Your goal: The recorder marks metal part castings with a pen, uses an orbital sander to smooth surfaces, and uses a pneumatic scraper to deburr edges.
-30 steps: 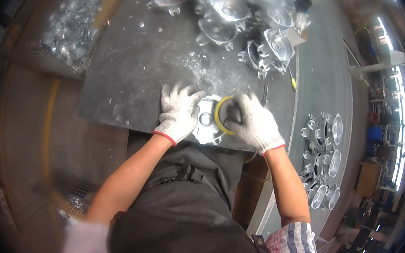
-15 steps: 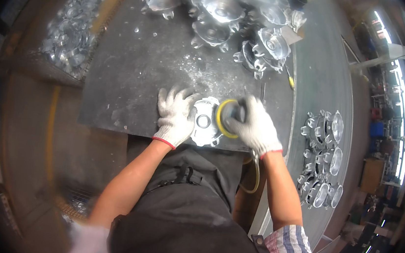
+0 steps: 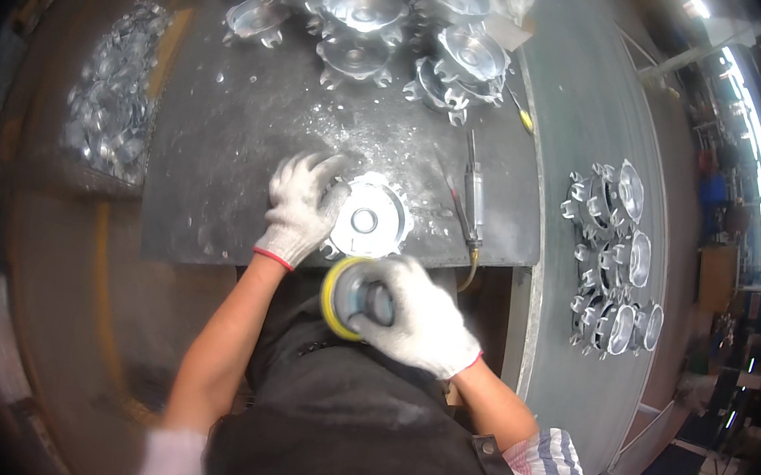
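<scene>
A round silvery metal casting (image 3: 386, 229) with a ring at its centre and lugs round its rim lies at the table's front edge. My left hand (image 3: 298, 206), in a white knit glove with a red cuff, rests beside it, fingers stretched out over the table and thumb at the casting's left edge. In my right hand (image 3: 414, 315), gloved alike, is a round sander (image 3: 351, 297) with a yellow-edged pad. The hand is closed round its dark body, holding it tilted in front of my apron, nearer to me than the casting.
Similar castings (image 3: 363, 4) are heaped at the far side of the dark table (image 3: 223, 147). A slim air tool (image 3: 475, 196) with a hose and a yellow-handled tool (image 3: 525, 118) lie on the right. Several castings stand on the green surface (image 3: 542, 375). A bin of metal parts (image 3: 118, 85) stands left.
My right hand has brought the sander off the casting's right side, toward me and left. The casting now shows its round face more fully. The air tool on the table has come into sight.
</scene>
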Demonstrator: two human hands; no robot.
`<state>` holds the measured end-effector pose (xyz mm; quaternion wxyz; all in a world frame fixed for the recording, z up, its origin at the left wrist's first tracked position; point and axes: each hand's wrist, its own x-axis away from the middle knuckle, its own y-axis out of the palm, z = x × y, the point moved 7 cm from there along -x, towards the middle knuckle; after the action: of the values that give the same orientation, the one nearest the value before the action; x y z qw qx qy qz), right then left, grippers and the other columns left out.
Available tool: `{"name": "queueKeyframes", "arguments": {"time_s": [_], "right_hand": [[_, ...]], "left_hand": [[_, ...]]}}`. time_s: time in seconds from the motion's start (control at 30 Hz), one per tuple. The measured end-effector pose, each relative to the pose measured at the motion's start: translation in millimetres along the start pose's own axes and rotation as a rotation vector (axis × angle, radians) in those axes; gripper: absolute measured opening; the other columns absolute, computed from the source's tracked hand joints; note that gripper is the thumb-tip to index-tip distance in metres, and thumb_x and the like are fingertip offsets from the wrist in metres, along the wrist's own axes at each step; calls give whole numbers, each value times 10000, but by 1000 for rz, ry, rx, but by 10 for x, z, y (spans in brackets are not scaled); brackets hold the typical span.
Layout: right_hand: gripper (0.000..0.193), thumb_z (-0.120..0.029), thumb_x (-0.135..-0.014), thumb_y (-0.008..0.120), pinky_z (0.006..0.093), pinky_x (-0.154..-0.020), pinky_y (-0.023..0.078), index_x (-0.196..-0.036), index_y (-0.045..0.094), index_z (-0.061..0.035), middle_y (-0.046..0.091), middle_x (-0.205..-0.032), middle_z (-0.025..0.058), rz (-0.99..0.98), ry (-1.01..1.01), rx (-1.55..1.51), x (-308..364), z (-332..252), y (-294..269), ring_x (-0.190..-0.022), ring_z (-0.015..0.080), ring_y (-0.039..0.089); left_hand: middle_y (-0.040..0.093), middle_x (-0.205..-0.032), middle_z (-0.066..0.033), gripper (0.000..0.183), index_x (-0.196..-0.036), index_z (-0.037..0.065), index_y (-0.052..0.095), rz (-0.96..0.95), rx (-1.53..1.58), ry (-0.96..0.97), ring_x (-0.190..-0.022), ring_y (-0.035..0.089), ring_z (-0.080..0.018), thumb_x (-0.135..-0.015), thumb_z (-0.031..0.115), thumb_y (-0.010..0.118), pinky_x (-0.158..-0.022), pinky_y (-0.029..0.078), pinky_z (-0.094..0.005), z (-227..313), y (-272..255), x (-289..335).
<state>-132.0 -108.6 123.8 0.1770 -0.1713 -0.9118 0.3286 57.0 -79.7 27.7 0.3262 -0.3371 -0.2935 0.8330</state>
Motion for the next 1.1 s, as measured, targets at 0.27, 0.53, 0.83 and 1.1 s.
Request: {"name": "queueKeyframes", "arguments": {"time_s": [0.27,0.53,0.83,1.1], "right_hand": [[602,-273,-746,843,413,-948,528,-1248,570,-86,616,-1216,147,277,276,142,249,563,-544,-1104,336,648],[629,-264,-736,847,420,-953,521,-1263,567,-66,614,-1224,170,356,304,132,300,843,-624,-1096,354,641],[488,-257,-822,727,492,-819,549,-1218,505,-80,578,-1175,200,33,12,316,-361,168,-325,-942,428,664],[512,-223,-821,726,516,-779,554,-1227,465,-53,557,-1169,240,-141,-65,421,-593,-17,2,-902,458,666]], "left_hand": [[646,-1248,-64,396,-1242,213,650,-599,-294,573,-1193,596,-275,-847,216,672,-1061,450,-429,762,492,-281],[683,-1176,-143,322,-1208,153,661,-423,-170,-412,-1068,676,-335,-929,303,603,-903,535,-422,13,-91,-149],[659,-1181,-161,302,-1171,97,687,-54,247,-402,-1090,651,-349,-950,291,619,-942,521,-402,24,-313,248],[646,-1252,-79,357,-1285,242,669,-317,-47,-67,-1222,557,-313,-958,366,598,-1058,418,-444,16,124,-222]]}}
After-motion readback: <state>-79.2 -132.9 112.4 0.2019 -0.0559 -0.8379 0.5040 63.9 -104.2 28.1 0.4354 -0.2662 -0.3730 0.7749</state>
